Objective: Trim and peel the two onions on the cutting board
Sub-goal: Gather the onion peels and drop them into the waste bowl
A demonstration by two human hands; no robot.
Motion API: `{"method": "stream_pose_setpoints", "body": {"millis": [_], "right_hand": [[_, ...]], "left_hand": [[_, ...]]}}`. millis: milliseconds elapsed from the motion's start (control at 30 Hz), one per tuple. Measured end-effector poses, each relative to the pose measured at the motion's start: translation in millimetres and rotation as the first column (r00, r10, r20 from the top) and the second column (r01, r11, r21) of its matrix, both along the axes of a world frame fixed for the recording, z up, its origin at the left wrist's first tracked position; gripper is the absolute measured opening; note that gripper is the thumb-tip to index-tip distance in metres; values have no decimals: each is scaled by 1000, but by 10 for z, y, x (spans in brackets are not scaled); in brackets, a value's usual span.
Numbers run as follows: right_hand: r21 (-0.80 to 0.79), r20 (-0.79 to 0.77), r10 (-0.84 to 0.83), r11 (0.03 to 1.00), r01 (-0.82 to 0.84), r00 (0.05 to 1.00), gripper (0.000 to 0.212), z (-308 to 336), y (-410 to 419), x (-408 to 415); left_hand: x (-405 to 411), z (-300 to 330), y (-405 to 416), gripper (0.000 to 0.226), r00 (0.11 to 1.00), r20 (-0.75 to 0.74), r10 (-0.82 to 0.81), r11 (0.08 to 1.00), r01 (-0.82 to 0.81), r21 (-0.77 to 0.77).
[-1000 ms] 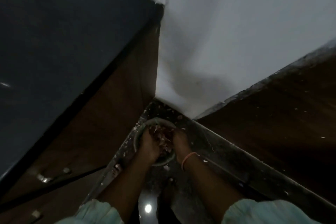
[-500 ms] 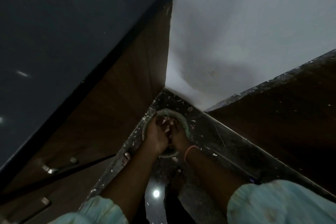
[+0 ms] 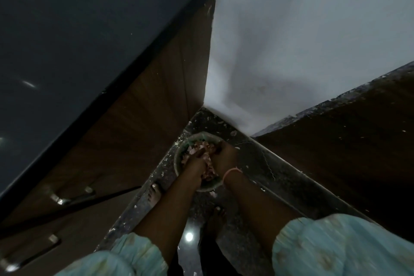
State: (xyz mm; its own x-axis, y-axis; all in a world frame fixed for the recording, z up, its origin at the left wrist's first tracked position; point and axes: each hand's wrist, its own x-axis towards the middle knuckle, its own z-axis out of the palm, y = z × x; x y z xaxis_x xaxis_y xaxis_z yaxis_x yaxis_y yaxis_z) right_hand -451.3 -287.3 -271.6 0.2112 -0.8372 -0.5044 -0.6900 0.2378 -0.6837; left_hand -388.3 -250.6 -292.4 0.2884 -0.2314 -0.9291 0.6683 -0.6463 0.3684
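Both hands are down in the green bowl (image 3: 179, 159) at lower centre, full of pinkish peels (image 3: 197, 149). Left hand (image 3: 196, 160) and right hand (image 3: 225, 155) are buried in scraps, so can't tell whether the fingers are grasping anything.

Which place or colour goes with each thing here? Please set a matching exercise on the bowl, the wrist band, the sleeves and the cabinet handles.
Things:
1. bowl
2. wrist band
3. sleeves
4. cabinet handles

Descriptions:
A. pale blue-green cloth, bottom of the view
B. metal, on the brown doors at lower left
C. pinkish, on the right forearm
D. green rim, on the floor in the corner, holding pinkish peelings

Pairs: 1-D, 2-C, 3-A, 4-B
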Motion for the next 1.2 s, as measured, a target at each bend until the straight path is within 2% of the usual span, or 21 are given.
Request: {"method": "stream_pose_setpoints", "body": {"millis": [100,200,267,333,400,467,500,567,633,700,800,900,1000,1100,1200], "right_hand": [[58,-32,27,998,-25,999,25,-5,-2,-28],[-59,-88,-24,998,18,996,21,60,-23,-51],[-69,-115,6,997,-14,993,32,139,-33,-51],[-46,-94,70,996,-74,993,32,254,-34,-24],[-84,16,20,996,-19,1000,26,433,-37,3],[-177,126,-79,979,101,989,35,668,-64,26],[-210,178,-91,969,128,980,33,830,-78,65],[-213,285,-132,957,197,949,26,1147,-131,135],[-276,382,-150,923,267,912,30,1534,-160,286],[-356,430,-102,894,272,897,31,1888,-151,533],[-413,449,15,890,193,893,26,2358,-93,1089],[-442,427,225,897,-15,876,28,2740,218,1832],[-484,413,483,835,-262,772,28,3033,774,2505],[-532,368,698,700,-477,614,31,3196,1283,3052],[-527,230,834,540,-656,502,26,3151,1680,3540]], "left_hand": [[-36,21,8,38,997,67,-34,999,36,-32],[21,185,64,32,984,180,0,997,14,-74],[55,301,63,39,983,181,32,996,-17,-87],[35,389,11,50,987,163,-9,991,31,-131],[25,314,-40,53,989,144,-21,971,55,-232],[23,754,-83,25,993,110,-35,946,68,-316],[65,1058,-85,18,985,164,-62,936,114,-334],[137,1516,-81,20,959,278,-58,910,165,-381],[326,1986,-7,8,949,315,-33,858,188,-478],[580,2473,119,11,932,363,7,811,207,-547],[1088,3055,395,26,897,428,112,797,176,-577],[1737,3485,875,21,768,587,257,792,181,-583],[2440,3693,1609,12,545,750,374,854,112,-507],[3031,3646,2421,8,334,878,343,935,-33,-353],[3438,3459,3153,23,219,951,217,960,-225,-168]]}}
